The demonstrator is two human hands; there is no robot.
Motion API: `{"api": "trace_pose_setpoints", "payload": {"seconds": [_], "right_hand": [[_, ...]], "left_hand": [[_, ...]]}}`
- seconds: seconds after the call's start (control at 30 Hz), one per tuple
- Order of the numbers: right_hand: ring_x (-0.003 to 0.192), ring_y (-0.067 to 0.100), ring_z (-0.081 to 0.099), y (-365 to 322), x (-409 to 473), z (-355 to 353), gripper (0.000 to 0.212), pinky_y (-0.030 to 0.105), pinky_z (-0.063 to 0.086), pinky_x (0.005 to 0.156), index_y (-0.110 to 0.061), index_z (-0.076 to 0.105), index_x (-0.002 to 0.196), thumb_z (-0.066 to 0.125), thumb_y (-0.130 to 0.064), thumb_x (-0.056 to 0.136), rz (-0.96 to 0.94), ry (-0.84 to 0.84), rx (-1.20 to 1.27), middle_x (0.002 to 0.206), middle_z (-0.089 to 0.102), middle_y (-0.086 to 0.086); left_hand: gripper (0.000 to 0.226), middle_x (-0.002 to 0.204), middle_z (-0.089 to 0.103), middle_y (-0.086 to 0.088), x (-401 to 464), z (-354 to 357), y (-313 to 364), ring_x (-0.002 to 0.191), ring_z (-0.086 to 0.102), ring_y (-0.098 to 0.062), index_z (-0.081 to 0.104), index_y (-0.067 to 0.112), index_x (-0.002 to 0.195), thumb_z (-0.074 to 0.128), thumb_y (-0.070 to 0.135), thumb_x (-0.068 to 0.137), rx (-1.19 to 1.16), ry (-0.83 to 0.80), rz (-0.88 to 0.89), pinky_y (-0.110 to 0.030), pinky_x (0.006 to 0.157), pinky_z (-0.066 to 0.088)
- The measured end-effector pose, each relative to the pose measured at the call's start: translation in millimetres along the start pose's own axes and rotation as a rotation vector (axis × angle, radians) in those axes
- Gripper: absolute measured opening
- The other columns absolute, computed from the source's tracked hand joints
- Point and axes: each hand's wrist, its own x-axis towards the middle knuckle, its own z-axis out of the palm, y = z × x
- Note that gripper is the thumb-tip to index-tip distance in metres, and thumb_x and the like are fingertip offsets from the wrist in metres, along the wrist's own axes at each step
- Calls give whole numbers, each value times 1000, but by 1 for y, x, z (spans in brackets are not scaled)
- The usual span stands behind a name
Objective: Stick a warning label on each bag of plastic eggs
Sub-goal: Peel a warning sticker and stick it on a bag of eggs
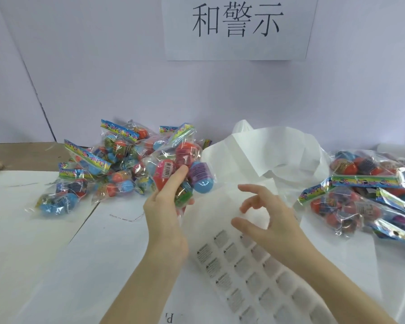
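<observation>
My left hand (167, 206) grips a clear bag of coloured plastic eggs (185, 167), lifted above the table near the centre. My right hand (264, 218) hovers over a long white label sheet (250, 272) with its fingers loosely spread; whether a label is on a fingertip I cannot tell. The sheet carries rows of small grey warning labels (206, 252) in its lower part, and its bare upper part (267, 157) curls up toward the wall.
A heap of egg bags (98, 167) lies at the back left and another heap (372, 185) at the right. White paper (45, 253) covers the table. A printed sign (239, 26) hangs on the wall behind.
</observation>
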Motion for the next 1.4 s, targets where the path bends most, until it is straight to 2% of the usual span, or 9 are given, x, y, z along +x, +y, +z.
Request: {"api": "trace_pose_setpoints", "payload": {"seconds": [0.1, 0.27, 0.33, 0.43, 0.57, 0.67, 0.8, 0.97, 1.4], "right_hand": [[86, -3, 53, -2, -2, -2, 41, 7, 36, 78, -45, 51, 103, 68, -14, 81, 30, 22, 220, 84, 59, -14], [75, 26, 66, -4, 2, -7, 35, 47, 53, 71, -42, 57, 96, 62, -9, 87, 63, 235, 537, 91, 62, 0], [65, 22, 66, -3, 2, -10, 33, 43, 50, 65, -41, 62, 87, 63, -8, 86, 42, 350, 572, 85, 63, -7], [61, 22, 52, 1, 1, -14, 27, 33, 43, 61, -33, 70, 75, 67, -8, 83, 40, 431, 609, 71, 66, 2], [57, 19, 36, -1, 1, -13, 22, 27, 34, 55, -30, 72, 75, 67, -9, 81, 10, 350, 584, 57, 43, 13], [61, 20, 43, -4, 0, -15, 22, 32, 39, 64, -33, 74, 77, 74, -11, 74, 1, 230, 566, 57, 45, 6], [56, 4, 55, -10, -1, -19, 25, 19, 48, 62, -34, 76, 75, 79, -12, 64, -14, 146, 574, 51, 59, -13], [42, -5, 49, -13, -2, -19, 27, 3, 36, 50, -19, 70, 89, 73, 2, 73, -58, 135, 497, 38, 48, -18], [76, 8, 69, -14, -1, -26, 42, 19, 54, 71, -39, 75, 79, 72, 3, 71, -25, 249, 659, 81, 74, -7]], "left_hand": [[5, 62, 68, 12, -3, 1, 2, 48, 58, 3, 69, 22, 69, 73, 25, 67, -34, -35, 9, -8, 39, 41], [27, 68, 69, 7, -5, -1, 5, 61, 63, -4, 71, 19, 67, 82, 24, 42, -2, -205, 94, -20, 64, 52], [3, 67, 69, 6, -6, -1, 4, 63, 64, -6, 73, 19, 60, 73, 19, 58, 2, -313, 101, -23, 63, 54], [6, 70, 72, 5, -9, -1, 1, 68, 68, -7, 75, 20, 60, 70, 16, 58, -41, -470, 83, -26, 63, 57], [9, 70, 72, 4, -15, 0, 1, 66, 69, -8, 76, 17, 62, 68, 16, 58, -68, -636, 37, -21, 60, 54], [8, 68, 72, 1, -12, 0, 2, 61, 67, -9, 75, 15, 63, 72, 13, 56, -99, -604, -18, -20, 55, 52], [21, 71, 70, 1, -8, -1, 3, 59, 64, -8, 73, 16, 68, 80, 17, 49, -131, -483, -107, -18, 51, 51], [16, 71, 70, 2, -6, -1, 3, 60, 65, -8, 74, 18, 66, 72, 28, 53, -146, -455, -140, -18, 53, 52], [15, 86, 74, 2, -3, -7, 15, 86, 70, -15, 78, 18, 76, 74, 18, 62, -225, -655, -86, -42, 74, 57]]}}
